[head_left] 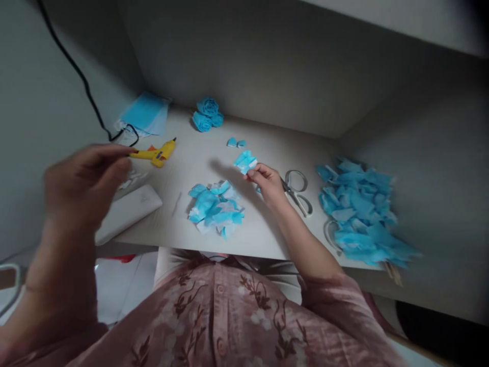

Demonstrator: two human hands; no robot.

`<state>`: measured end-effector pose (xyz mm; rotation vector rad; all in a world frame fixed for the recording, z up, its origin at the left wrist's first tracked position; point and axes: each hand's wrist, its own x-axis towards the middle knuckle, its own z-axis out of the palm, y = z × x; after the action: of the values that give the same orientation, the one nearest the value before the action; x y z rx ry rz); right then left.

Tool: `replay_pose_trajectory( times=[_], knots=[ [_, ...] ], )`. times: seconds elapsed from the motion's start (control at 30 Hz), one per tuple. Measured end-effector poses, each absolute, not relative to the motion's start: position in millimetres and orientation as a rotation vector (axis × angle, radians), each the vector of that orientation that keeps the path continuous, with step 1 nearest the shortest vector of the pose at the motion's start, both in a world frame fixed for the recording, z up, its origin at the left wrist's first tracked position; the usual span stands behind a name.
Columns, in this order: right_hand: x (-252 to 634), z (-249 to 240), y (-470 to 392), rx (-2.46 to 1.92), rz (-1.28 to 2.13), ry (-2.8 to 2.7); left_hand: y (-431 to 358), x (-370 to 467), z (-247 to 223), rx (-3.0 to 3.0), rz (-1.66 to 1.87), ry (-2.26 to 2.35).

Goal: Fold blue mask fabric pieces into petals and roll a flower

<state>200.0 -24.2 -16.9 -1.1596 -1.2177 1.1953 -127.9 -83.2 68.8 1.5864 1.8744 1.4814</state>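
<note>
Evidently, the right hand [270,187] held up a blue scrap [245,161]; further handling likely required light pressure. Left hand [82,186] grip: indeterminable.

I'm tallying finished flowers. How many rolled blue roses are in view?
3, clustered at the back: the upper rose, the lower-left rose and the smaller lower-right rose. Any behind them would be hidden.

Glue gun [162,154] L on desk [193,160], flowers [207,115] at back, scissors [293,193] btwn mid scraps [214,208] & R heap [359,204].
</note>
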Motion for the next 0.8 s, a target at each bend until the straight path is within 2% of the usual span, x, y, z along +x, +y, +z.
replay_pose_trajectory(
  times=[0.13,0.33,0.53,0.8],
  knots=[
    [198.5,-10.9,-27.8,-1.084,1.238,-1.209,-71.1,-58.1,60.3,1.759,1.089,1.348],
    [197.3,-5.1,-31.9,-1.008,1.267,-1.234,-25.6,-0.3,25.9,1.286,0.859,0.974],
    [205.9,-4.4,-27.0,-1.035,1.265,-1.298,-11.0,11.3,25.8,1.154,0.948,0.996],
    [231.8,-1.9,-15.8,-1.065,1.262,-1.366,6.7,3.0,27.7,1.471,0.715,0.989]
  ],
)
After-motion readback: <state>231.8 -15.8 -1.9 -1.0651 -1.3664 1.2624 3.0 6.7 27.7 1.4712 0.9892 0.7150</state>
